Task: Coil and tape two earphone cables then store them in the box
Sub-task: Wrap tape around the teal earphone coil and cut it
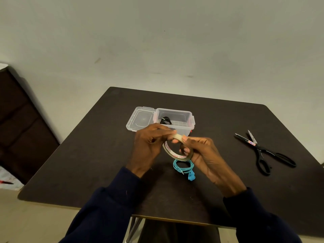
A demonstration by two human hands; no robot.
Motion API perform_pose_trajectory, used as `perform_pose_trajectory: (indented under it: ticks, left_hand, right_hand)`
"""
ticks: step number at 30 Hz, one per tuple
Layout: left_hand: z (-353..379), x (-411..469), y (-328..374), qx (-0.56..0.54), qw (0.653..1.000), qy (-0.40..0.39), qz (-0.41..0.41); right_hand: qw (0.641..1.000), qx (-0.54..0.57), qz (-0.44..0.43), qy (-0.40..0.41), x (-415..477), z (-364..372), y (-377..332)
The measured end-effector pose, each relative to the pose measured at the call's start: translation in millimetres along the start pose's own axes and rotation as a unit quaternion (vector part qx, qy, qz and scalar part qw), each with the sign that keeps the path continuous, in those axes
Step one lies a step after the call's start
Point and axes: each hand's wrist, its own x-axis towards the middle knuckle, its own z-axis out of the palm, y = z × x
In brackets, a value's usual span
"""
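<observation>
A roll of clear tape point(172, 154) is held above the dark table point(87, 163) between both hands. My right hand point(204, 153) grips the roll with fingers through its core. My left hand point(150, 142) pinches the tape at the top of the roll. Just below the roll, a coiled teal earphone cable point(184, 167) lies on the table with its earbuds at the lower right. Behind the hands stands a clear plastic box point(182, 116), open, with a coiled black earphone cable point(165, 120) inside.
The box's clear lid point(140, 120) lies flat to the left of the box. Black scissors point(263, 151) lie with blades apart at the right of the table. A dark cabinet point(19, 123) stands at the far left by the wall.
</observation>
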Motion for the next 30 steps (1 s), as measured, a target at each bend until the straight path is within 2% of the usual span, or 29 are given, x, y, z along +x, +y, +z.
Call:
perform_pose_trajectory:
  ticks: [6,12,26,28,30]
  left_hand:
    - [4.3,-2.9,1.1,-0.111,0.988,0.031,-0.106]
    - [3.7,-3.4,7.7,-0.205,0.957,0.050,-0.197]
    - [11.2,-9.1,10.6,-0.295,0.879,0.091,-0.363]
    - [11.7,-7.9,10.4,-0.287,0.887,0.074,-0.355]
    - [9.6,-5.7,8.1,-0.239,0.923,0.048,-0.296]
  right_hand:
    - [0.999,0.012,0.010,-0.030,0.0,-2.4,-2.3]
    - [0.997,0.018,0.001,-0.075,-4.3,-2.7,-4.0]
    - [0.992,0.069,-0.008,-0.103,-5.5,-8.0,-0.8]
    - [0.994,0.056,-0.011,-0.088,-5.8,-7.6,-2.3]
    - [0.997,0.028,-0.016,-0.065,-5.2,-5.8,-4.3]
